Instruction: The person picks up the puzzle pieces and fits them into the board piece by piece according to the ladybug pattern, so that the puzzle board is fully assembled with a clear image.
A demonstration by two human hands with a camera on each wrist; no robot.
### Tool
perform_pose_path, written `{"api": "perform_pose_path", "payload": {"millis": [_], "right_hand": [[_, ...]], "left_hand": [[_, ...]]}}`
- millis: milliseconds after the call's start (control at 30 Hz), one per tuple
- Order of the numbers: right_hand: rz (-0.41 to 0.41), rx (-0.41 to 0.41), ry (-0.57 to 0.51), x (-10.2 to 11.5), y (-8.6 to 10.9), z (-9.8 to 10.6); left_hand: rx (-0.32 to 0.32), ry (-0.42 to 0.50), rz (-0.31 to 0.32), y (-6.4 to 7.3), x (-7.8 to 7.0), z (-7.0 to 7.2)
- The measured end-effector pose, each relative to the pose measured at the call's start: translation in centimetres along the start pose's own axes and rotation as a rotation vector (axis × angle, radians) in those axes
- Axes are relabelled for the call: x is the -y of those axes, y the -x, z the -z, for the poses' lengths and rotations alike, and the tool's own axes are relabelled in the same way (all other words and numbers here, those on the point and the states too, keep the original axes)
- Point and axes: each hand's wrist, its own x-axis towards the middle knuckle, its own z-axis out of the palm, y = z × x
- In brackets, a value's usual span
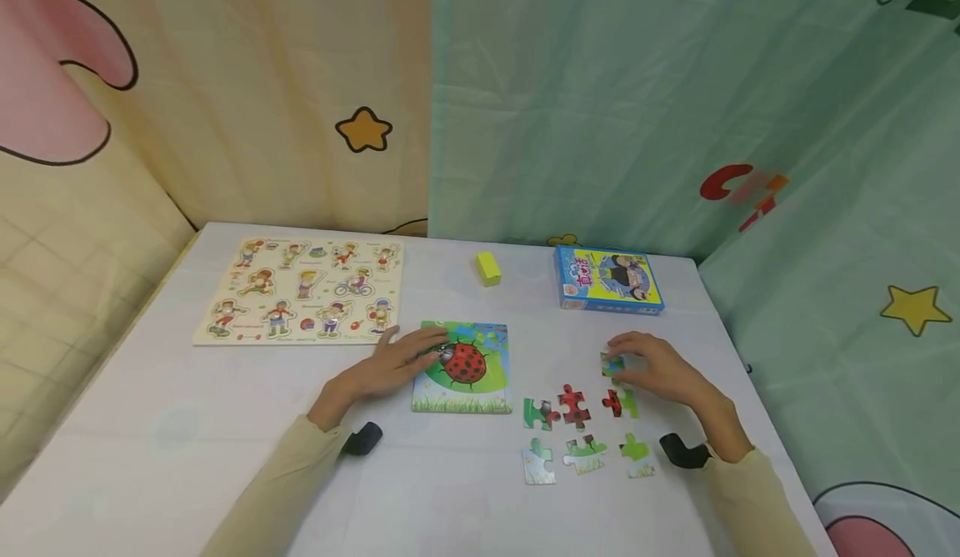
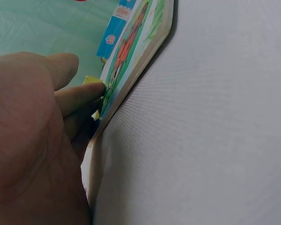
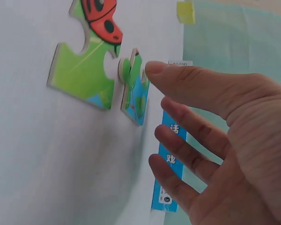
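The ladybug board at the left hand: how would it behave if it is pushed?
The ladybug board is probably stiff: its edge looks straight and thick in the left wrist view. It would likely slide rather than tip, since it lies flat on the table.

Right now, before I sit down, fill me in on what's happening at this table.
Someone is handling a jigsaw. Their left hand lies over the left side of a ladybug board. Their right hand has its thumb by a green-and-blue piece; whether it grips it is hard to tell. Six more pieces lie apart in two rows, not joined. Farther back are a figure board, a yellow block and a blue box.
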Motion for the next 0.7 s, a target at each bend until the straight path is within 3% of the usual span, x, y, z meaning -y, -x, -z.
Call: {"api": "perform_pose_path", "payload": {"millis": [700], "right_hand": [[0.032,0.037,-0.091,-2.9,0.9,0.3]], "left_hand": [[0.009,-0.010,0.017,-0.2,-0.1,-0.1]]}}
